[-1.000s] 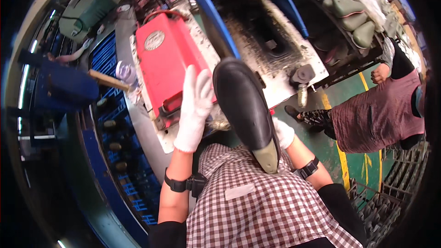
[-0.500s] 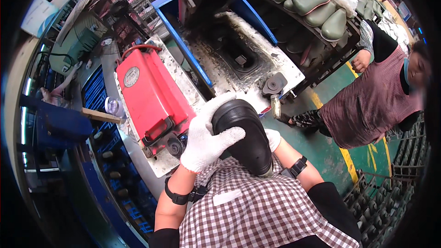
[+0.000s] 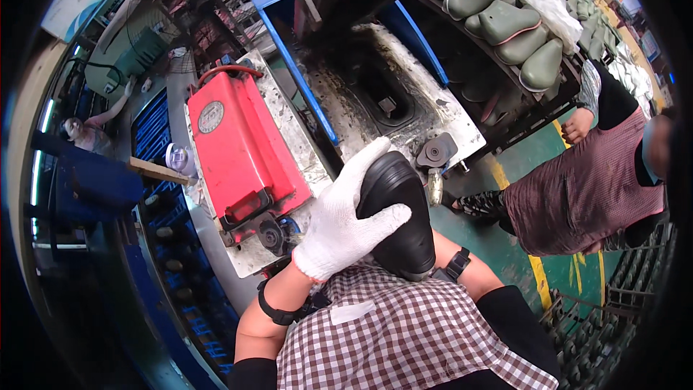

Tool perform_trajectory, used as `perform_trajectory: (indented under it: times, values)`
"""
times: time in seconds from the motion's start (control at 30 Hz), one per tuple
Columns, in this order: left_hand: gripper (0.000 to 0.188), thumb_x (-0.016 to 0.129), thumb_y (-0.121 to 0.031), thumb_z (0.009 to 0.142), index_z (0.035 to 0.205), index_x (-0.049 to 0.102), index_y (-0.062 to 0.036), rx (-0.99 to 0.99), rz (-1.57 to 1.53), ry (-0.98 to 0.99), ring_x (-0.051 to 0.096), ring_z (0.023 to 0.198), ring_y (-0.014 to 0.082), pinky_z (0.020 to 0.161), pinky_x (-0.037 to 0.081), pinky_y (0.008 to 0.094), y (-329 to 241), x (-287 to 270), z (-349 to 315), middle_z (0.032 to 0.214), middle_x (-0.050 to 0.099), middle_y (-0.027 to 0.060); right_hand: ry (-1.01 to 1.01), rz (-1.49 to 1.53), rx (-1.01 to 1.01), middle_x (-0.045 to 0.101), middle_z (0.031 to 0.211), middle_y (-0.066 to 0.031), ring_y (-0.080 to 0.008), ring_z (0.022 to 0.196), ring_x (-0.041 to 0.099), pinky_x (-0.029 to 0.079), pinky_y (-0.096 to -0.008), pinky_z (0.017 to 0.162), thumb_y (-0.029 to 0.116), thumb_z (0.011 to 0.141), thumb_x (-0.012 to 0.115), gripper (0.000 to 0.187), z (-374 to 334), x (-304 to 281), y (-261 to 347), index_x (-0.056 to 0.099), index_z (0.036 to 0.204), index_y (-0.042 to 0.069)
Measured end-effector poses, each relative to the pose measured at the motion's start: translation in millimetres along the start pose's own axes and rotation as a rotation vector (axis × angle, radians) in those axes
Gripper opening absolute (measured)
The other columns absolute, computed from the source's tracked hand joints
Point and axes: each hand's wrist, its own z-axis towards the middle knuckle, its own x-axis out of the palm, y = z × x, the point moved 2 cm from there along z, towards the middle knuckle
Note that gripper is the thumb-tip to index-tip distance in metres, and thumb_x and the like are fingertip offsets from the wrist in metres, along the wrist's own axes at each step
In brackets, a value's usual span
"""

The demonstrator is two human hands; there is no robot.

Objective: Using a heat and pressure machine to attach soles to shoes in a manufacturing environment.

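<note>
A black shoe (image 3: 398,209) is held upright in front of my checkered apron, its dark rubber sole facing up toward me. My left hand (image 3: 343,227), in a white knit glove, grips it from the left. The thumb lies across the sole and the fingers run up along the shoe's left edge. My right forearm comes in from the lower right behind the shoe. The right hand itself is hidden by the shoe, so its fingers do not show. Beyond the shoe stands a worn white machine bed (image 3: 451,115) with a dark shoe-shaped recess (image 3: 385,97).
A red machine cover (image 3: 242,148) is at left, with a dark round knob (image 3: 271,235) at its near end. Another knob (image 3: 437,150) sits at the bed's near right corner. Grey-green shoe lasts (image 3: 509,22) fill a rack at upper right. A co-worker (image 3: 570,188) stands at right.
The shoe and my left hand have shifted slightly right in the picture. My right glove, partly seen beside the shoe before, is now hidden. The co-worker's arm has moved a little lower.
</note>
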Motion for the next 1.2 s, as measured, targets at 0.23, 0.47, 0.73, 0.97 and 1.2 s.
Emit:
perform_trajectory:
  times: [0.23,0.47,0.73,0.97,1.2]
  values:
    - [0.081,0.06,-0.024,0.097,0.167,0.034,0.0068,-0.122,-0.362,0.12,0.044,0.156,0.0278,0.131,0.029,0.0386,12,-10,15,0.168,0.046,0.0211,-0.11,-0.138,0.007,0.068,0.134,-0.0125,-0.0247,0.119,0.066,0.056,-0.0405,0.102,0.018,0.115,0.054,0.034,7,22,6,0.059,0.144,0.001]
    - [0.081,0.061,-0.025,0.098,0.164,0.033,0.0135,-0.195,-0.676,0.064,0.041,0.158,0.0305,0.132,0.027,0.0403,28,-10,17,0.17,0.043,0.0237,-0.298,-0.401,-0.021,0.071,0.125,-0.0098,-0.0228,0.11,0.069,0.059,-0.0402,0.095,0.022,0.116,0.054,0.032,22,62,9,0.064,0.138,0.002]
    - [0.076,0.058,-0.016,0.1,0.165,0.031,0.0125,-0.211,-0.84,0.005,0.041,0.158,0.0317,0.133,0.028,0.0425,42,-15,13,0.171,0.039,0.0246,-0.231,-0.309,0.04,0.073,0.104,-0.0147,-0.0267,0.096,0.069,0.057,-0.0421,0.083,0.035,0.114,0.057,0.035,34,90,-1,0.067,0.128,0.004]
    - [0.072,0.054,-0.01,0.102,0.166,0.028,0.0113,-0.223,-0.913,-0.047,0.041,0.158,0.0308,0.133,0.031,0.043,63,-21,15,0.171,0.039,0.0241,-0.431,-0.146,0.088,0.071,0.106,-0.0151,-0.0297,0.097,0.068,0.055,-0.0429,0.089,0.046,0.112,0.054,0.045,22,67,-18,0.065,0.129,0.006]
    - [0.068,0.051,-0.011,0.105,0.167,0.029,0.0085,-0.223,-1.001,-0.106,0.045,0.155,0.0283,0.132,0.033,0.042,68,-37,4,0.169,0.042,0.0212,-0.325,-0.05,0.186,0.07,0.106,-0.0142,-0.0302,0.094,0.068,0.057,-0.0446,0.09,0.052,0.11,0.057,0.052,30,82,-23,0.063,0.136,0.007]
